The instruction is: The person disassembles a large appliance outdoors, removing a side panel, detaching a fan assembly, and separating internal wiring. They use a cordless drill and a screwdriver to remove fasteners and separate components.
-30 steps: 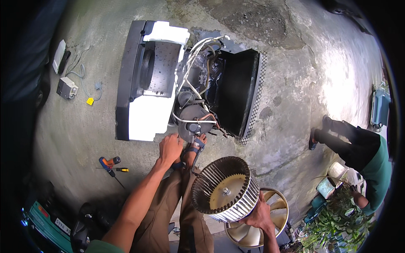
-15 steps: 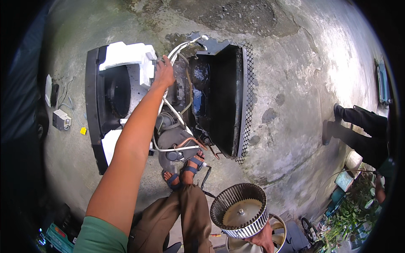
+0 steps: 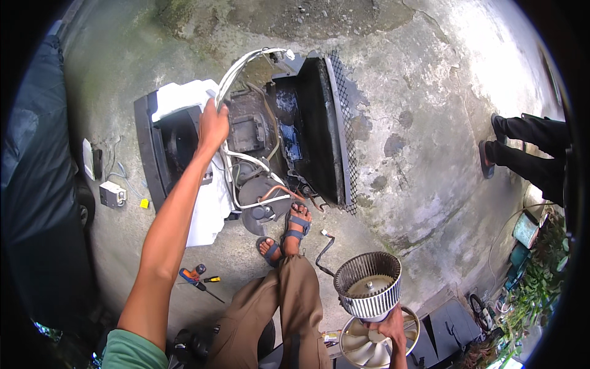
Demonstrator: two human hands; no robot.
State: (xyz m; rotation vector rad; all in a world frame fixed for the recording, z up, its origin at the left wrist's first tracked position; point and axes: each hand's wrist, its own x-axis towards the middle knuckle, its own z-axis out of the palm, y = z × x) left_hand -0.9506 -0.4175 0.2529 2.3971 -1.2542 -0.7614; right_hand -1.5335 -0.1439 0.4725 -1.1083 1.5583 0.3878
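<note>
My left hand (image 3: pixel 213 130) is closed around a bundle of white insulated tubes (image 3: pixel 236 69), beside the white foam housing (image 3: pixel 206 218). The tubes arch over the opened air-conditioner chassis (image 3: pixel 251 132) and run down to the round dark compressor (image 3: pixel 261 197) near my feet. In my right hand (image 3: pixel 388 327) is a squirrel-cage blower wheel (image 3: pixel 372 301), its open end facing up; my fingers grip it from below, near its base. A black cable (image 3: pixel 322 253) with a white connector trails from it. Partly hidden under that hand lies a pale axial fan (image 3: pixel 356 352) with a round rim.
A black metal casing (image 3: pixel 322 135) with mesh stands right of the chassis. A drill (image 3: pixel 190 274) and a screwdriver (image 3: pixel 212 279) lie left of my legs. A small grey box (image 3: pixel 112 194) sits at left near a dark-covered vehicle (image 3: pixel 37 184). Another person's legs (image 3: pixel 528 147) stand at right.
My left hand has moved left, pulling the white tubes with it. The foam housing has tilted and shifted. My right hand still carries the blower wheel; the drill has come into view.
</note>
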